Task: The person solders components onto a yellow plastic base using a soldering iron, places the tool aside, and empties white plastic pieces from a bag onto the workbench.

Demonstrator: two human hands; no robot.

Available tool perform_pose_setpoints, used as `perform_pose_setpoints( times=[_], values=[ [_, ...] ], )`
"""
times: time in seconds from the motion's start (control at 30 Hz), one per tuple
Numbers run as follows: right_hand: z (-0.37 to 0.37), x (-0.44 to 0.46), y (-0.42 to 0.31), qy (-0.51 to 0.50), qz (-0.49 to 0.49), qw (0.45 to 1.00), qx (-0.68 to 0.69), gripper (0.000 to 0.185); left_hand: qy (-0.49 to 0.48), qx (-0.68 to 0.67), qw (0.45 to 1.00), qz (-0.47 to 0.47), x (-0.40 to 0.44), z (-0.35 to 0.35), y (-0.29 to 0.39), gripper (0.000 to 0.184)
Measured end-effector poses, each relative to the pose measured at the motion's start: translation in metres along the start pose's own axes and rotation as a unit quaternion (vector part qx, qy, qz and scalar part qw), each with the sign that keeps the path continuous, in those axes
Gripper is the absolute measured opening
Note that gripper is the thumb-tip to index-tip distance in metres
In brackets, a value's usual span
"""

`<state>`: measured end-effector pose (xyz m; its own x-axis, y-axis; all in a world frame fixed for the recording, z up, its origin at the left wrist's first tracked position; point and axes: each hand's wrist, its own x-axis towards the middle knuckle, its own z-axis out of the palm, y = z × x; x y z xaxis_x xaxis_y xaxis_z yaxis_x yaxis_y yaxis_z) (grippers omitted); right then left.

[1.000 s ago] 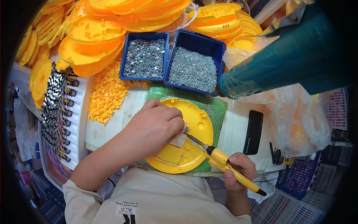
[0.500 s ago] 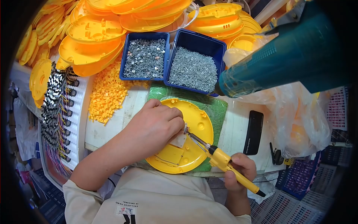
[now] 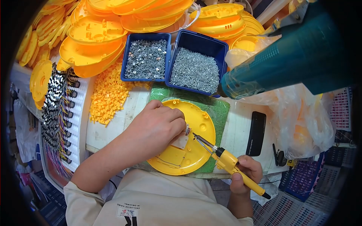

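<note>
From the head, the left hand (image 3: 166, 124) is half closed, back upward, its fingers bent down and bunched over a yellow shell (image 3: 196, 158). The knuckles hide the fingertips, so I cannot tell how firmly they grip; a small part (image 3: 187, 130) shows right beside them, and a pale plate (image 3: 180, 141) juts out under the same fingers. The shell spreads beneath the left hand and to its right, on a green mat (image 3: 221, 116). A thin wire (image 3: 169, 162) lies on the shell, nearer the body than that hand.

The right hand (image 3: 245, 173) is closed around the handle of a yellow iron (image 3: 226, 161) — thumb on one side, bent fingers on the other. The iron slants forward and left from this hand; its tip is over the shell, just beside the small part, with a slight gap between them. Whether the tip touches the shell, I cannot tell.

Ahead of the left hand stand 2 blue bins, a left bin (image 3: 146, 79) and a right bin (image 3: 196, 39) — both holding small metal pieces. Yellow bits (image 3: 107, 98) lie heaped forward and left of it. Ahead of the right hand is a black case (image 3: 256, 133).
</note>
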<state>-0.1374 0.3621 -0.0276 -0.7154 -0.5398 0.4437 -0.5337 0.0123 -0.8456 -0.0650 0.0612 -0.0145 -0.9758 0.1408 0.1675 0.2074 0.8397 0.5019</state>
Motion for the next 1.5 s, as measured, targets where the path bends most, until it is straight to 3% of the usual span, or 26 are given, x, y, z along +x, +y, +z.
perform_pose_setpoints(
  times=[1.07, 1.37, 1.5],
  values=[
    [0.0, -0.006, 0.0, 0.034, 0.017, 0.999, 0.01, 0.036, -0.002, -0.006, 1.0, -0.007, -0.002, -0.001, 0.001, 0.014],
    [-0.006, -0.009, -0.005, 0.052, 0.038, 0.998, 0.016, 0.035, -0.05, -0.091, 0.995, -0.011, -0.01, -0.027, 0.002, 0.06],
    [-0.005, -0.017, -0.013, 0.119, 0.105, 0.983, 0.087, 0.034, -0.052, -0.034, 0.997, -0.04, -0.012, -0.017, 0.005, 0.067]
  ],
)
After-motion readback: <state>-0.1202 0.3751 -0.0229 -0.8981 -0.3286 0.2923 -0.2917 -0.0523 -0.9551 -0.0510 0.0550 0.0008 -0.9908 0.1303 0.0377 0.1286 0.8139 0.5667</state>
